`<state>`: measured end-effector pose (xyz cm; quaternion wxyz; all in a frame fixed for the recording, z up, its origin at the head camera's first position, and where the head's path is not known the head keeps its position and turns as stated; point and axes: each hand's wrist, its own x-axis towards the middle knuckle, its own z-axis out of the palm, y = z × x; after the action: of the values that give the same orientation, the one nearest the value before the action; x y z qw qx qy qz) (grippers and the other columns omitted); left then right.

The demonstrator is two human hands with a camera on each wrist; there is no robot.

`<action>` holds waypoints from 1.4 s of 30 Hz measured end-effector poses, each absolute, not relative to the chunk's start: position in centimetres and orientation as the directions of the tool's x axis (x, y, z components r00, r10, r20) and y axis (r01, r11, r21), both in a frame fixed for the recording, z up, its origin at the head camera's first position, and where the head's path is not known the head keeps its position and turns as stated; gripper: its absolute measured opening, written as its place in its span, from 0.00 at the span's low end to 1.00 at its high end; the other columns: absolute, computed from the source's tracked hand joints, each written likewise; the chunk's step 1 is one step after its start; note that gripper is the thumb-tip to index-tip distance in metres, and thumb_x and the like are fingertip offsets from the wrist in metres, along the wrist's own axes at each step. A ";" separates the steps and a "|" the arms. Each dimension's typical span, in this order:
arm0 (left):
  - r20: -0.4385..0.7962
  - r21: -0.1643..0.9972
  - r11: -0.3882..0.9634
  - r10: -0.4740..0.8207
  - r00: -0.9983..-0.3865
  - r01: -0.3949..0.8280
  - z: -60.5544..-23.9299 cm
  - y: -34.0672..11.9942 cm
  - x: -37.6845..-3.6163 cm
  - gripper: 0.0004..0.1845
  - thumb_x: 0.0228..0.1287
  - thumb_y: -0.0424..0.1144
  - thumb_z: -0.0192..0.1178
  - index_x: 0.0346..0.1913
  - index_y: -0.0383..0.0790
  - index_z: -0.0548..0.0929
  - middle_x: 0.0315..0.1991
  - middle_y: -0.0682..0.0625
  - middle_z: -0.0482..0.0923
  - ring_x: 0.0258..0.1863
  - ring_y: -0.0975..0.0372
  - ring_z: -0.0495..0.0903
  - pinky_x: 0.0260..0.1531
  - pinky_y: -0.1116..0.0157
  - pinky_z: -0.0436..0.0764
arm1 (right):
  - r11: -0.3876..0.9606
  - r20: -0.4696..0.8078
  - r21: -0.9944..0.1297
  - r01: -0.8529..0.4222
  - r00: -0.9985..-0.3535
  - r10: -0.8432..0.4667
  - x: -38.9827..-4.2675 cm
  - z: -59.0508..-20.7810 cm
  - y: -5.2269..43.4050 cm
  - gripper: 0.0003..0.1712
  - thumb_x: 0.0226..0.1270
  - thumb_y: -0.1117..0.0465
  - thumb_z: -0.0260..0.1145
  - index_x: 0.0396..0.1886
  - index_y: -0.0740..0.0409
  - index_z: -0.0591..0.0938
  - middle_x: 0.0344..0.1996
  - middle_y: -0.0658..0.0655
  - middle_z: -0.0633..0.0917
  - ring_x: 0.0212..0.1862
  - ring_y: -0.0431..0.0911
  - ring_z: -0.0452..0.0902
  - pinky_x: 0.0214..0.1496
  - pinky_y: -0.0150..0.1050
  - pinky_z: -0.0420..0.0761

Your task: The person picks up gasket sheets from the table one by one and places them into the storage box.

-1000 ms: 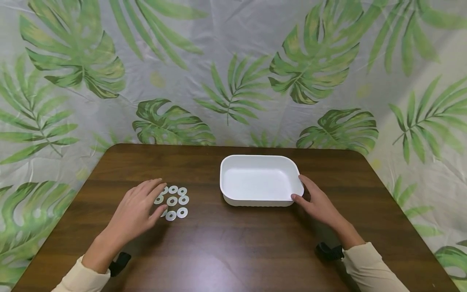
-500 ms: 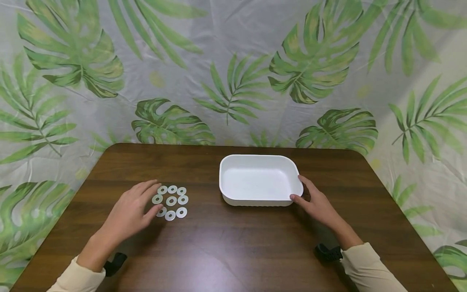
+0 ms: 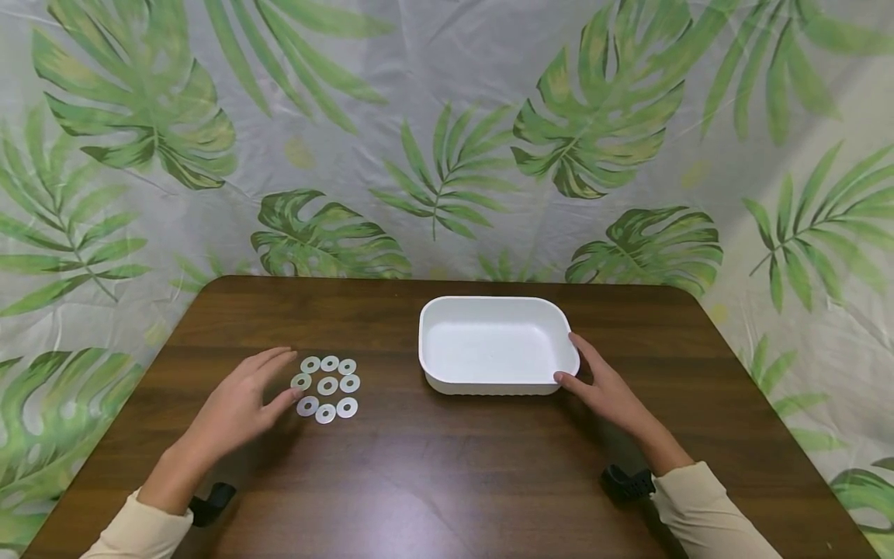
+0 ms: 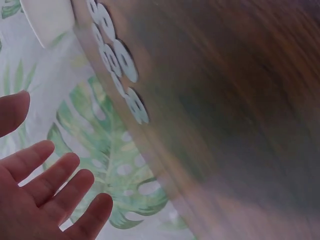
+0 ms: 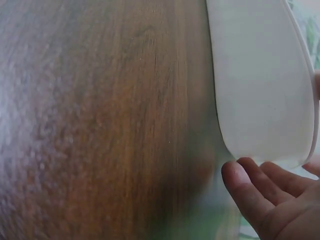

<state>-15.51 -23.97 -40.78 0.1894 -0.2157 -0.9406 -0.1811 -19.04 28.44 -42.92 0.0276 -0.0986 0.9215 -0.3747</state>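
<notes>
On the left side of the brown wooden worktop (image 3: 433,466), the left hand (image 3: 237,404) lies with fingers stretched out and relaxed, holding nothing, its fingertips just beside a cluster of eight flat white washers (image 3: 327,386). These lie in rough rows on the wood, close together. Farther right, near the middle, sits a white rectangular tray (image 3: 494,344) with rounded corners. At its right end, the right hand (image 3: 608,388) rests on the worktop, thumb and fingers lightly touching the tray's near right corner, not curled around it. Behind hangs a leaf-print cloth (image 3: 447,132).
</notes>
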 end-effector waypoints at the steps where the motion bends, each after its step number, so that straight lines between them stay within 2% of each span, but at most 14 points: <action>1: 0.424 0.268 0.843 0.332 -0.843 0.466 -40.8 -24.1 -15.6 0.29 0.55 0.37 0.72 0.60 0.31 0.79 0.59 0.35 0.79 0.58 0.41 0.77 0.55 0.43 0.75 | 0.702 0.021 -0.694 -0.161 -0.979 -0.203 -19.1 -42.9 28.4 0.47 0.72 0.50 0.63 0.78 0.63 0.51 0.75 0.72 0.59 0.69 0.68 0.68 0.65 0.64 0.72; 15: 0.225 0.302 0.867 0.339 -0.914 0.396 -42.4 -25.9 -17.9 0.20 0.55 0.35 0.71 0.51 0.32 0.84 0.51 0.37 0.84 0.53 0.43 0.82 0.53 0.43 0.78 | 0.714 0.008 -0.684 -0.150 -0.980 -0.199 -19.0 -42.9 28.5 0.48 0.71 0.48 0.63 0.79 0.62 0.50 0.76 0.72 0.58 0.70 0.68 0.66 0.67 0.64 0.70; 23: 0.079 0.302 0.908 0.281 -0.956 0.292 -42.8 -25.5 -19.6 0.19 0.57 0.42 0.71 0.49 0.35 0.85 0.41 0.41 0.81 0.42 0.47 0.81 0.43 0.46 0.80 | 0.710 0.008 -0.688 -0.148 -0.981 -0.196 -18.9 -42.9 28.6 0.47 0.72 0.49 0.62 0.79 0.62 0.50 0.75 0.72 0.59 0.69 0.69 0.67 0.66 0.64 0.71; 33: 0.017 0.290 0.918 0.277 -0.961 0.270 -42.6 -24.7 -20.9 0.15 0.54 0.45 0.73 0.41 0.40 0.85 0.35 0.46 0.79 0.35 0.55 0.78 0.35 0.53 0.78 | 0.710 0.029 -0.685 -0.163 -0.980 -0.196 -19.0 -42.9 28.6 0.46 0.71 0.51 0.63 0.79 0.63 0.51 0.72 0.73 0.63 0.65 0.69 0.71 0.64 0.64 0.74; 42: -0.137 0.336 0.915 0.282 -0.950 0.223 -42.0 -24.4 -21.7 0.13 0.54 0.42 0.72 0.37 0.38 0.82 0.33 0.47 0.79 0.31 0.59 0.75 0.33 0.58 0.75 | 0.707 0.012 -0.689 -0.157 -0.979 -0.206 -19.0 -43.0 28.5 0.46 0.72 0.50 0.62 0.79 0.62 0.50 0.73 0.73 0.62 0.65 0.69 0.71 0.62 0.64 0.75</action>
<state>-21.74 -24.43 -42.04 -0.0915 -0.1296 -0.9742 -0.1602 -18.95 28.55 -43.02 0.0327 -0.0983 0.9234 -0.3697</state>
